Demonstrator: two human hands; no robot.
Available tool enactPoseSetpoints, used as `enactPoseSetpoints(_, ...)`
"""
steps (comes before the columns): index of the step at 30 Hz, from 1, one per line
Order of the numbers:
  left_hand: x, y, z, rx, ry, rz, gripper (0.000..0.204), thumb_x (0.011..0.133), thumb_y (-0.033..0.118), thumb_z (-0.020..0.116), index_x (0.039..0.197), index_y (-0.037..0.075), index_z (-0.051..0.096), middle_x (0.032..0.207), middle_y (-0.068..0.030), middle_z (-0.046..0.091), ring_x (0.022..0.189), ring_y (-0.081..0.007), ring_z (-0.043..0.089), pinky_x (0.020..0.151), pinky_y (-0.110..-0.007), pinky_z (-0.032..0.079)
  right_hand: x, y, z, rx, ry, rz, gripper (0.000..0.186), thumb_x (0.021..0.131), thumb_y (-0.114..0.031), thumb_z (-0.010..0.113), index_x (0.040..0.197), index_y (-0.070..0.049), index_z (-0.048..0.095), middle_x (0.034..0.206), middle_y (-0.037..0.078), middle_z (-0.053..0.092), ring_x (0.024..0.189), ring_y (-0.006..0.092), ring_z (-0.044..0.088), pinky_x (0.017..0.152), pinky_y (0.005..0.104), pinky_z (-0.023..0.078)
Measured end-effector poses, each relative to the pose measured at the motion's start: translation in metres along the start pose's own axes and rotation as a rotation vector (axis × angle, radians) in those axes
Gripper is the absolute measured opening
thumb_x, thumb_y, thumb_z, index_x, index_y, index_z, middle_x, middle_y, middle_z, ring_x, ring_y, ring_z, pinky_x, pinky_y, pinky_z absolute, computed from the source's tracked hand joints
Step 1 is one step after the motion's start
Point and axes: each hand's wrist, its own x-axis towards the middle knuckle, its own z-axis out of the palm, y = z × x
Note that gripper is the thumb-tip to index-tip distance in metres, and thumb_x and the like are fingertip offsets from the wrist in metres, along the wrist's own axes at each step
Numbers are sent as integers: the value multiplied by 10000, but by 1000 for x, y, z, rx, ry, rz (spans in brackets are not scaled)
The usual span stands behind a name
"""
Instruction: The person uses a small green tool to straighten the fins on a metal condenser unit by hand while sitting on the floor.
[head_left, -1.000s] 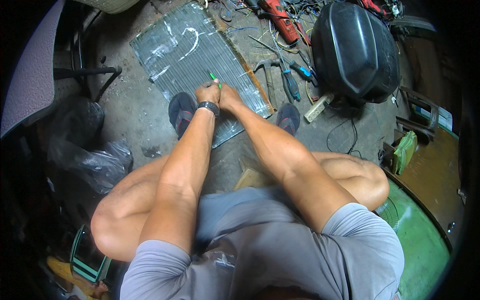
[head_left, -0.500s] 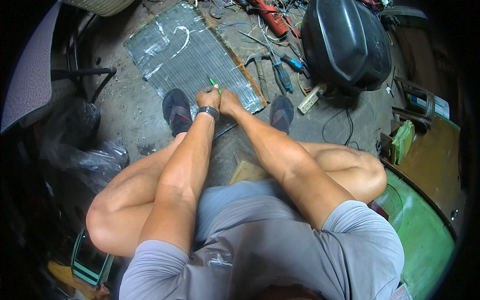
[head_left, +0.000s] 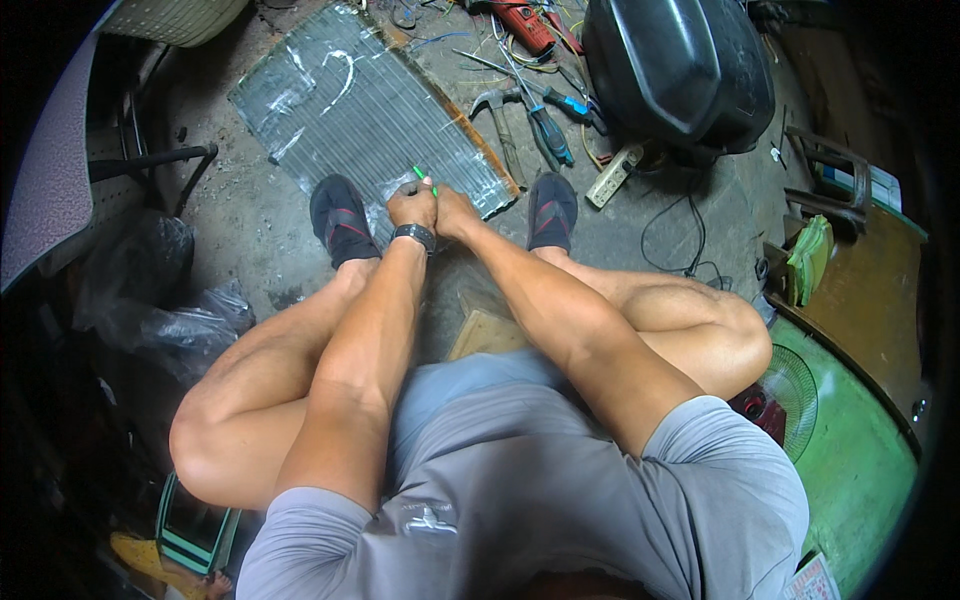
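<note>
Both my hands are closed and pressed together over the near edge of a flat, grey ribbed metal panel [head_left: 330, 110] lying on the floor between and beyond my feet. A thin bright green stick-like thing [head_left: 419, 173] pokes out at the fingertips. My left hand [head_left: 410, 207], with a dark watch [head_left: 415, 236] at the wrist, has its thumb against it. Right beside it is my right hand [head_left: 456, 213], its fingers curled and mostly hidden. What the right fingers hold cannot be made out.
A claw hammer [head_left: 505, 135], blue-and-black-handled tools [head_left: 549, 135] and a power strip [head_left: 613, 178] lie right of the panel. Behind them are a red tool [head_left: 524, 27], loose wires and a big black case [head_left: 690, 75]. Plastic bags [head_left: 190, 320] lie at left. My shoes [head_left: 345, 215] flank my hands.
The whole view has shifted slightly, so the panel and tools sit a little further left and higher. My hands stay together in nearly the same grip.
</note>
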Motion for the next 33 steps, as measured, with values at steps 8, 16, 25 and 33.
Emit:
enactPoseSetpoints(8,-8,-15,1,-53,-43,20,224,855,192,757,917,-22,732,857,-131,729,764,-196,667,740,-330,526,-6,15,5,14,16,-36,408,799,-62,694,1162,33,536,1134,327,635,1121,484,592,929,521,494)
enactPoseSetpoints(16,-26,-20,1,-81,-75,-67,234,855,188,764,943,-26,728,852,-121,725,746,-184,655,730,-330,524,-20,27,6,6,13,-9,393,812,-65,672,1162,40,527,1110,342,634,1098,489,605,911,529,500)
enactPoseSetpoints(25,-57,-32,-2,42,-98,-58,218,852,185,771,928,-16,732,871,-118,725,764,-192,655,723,-335,519,-43,59,11,-17,-11,-7,315,912,-143,547,1160,51,530,1077,360,632,1059,506,611,896,540,487)
enactPoseSetpoints(33,-61,-39,-1,83,-163,-82,217,856,182,774,903,-28,741,853,-110,719,748,-179,628,702,-341,499,-56,67,14,59,47,-12,297,927,-160,507,1109,73,540,1017,373,635,1020,532,607,844,570,482)
